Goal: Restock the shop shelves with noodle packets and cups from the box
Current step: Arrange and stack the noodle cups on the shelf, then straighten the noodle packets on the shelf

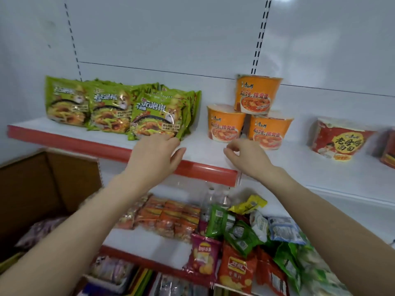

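Several green noodle packets point(119, 107) stand in rows on the white upper shelf point(196, 146). My left hand point(154, 154) touches the bottom edge of the front green packet point(157, 118) with its fingertips, thumb spread. To the right, three orange noodle cups point(248, 116) are stacked in a pyramid. My right hand point(248, 157) hovers just in front of them, fingers loosely curled and holding nothing. A red noodle cup point(337, 139) stands further right. The cardboard box point(42, 195) sits at the lower left, with purple packets inside.
The shelf's red front strip point(205, 169) runs below my hands. The lower shelf holds orange snack packs point(168, 218), water bottles point(211, 201) and a heap of crisp bags point(245, 253). More red packaging point(386, 148) sits at the far right.
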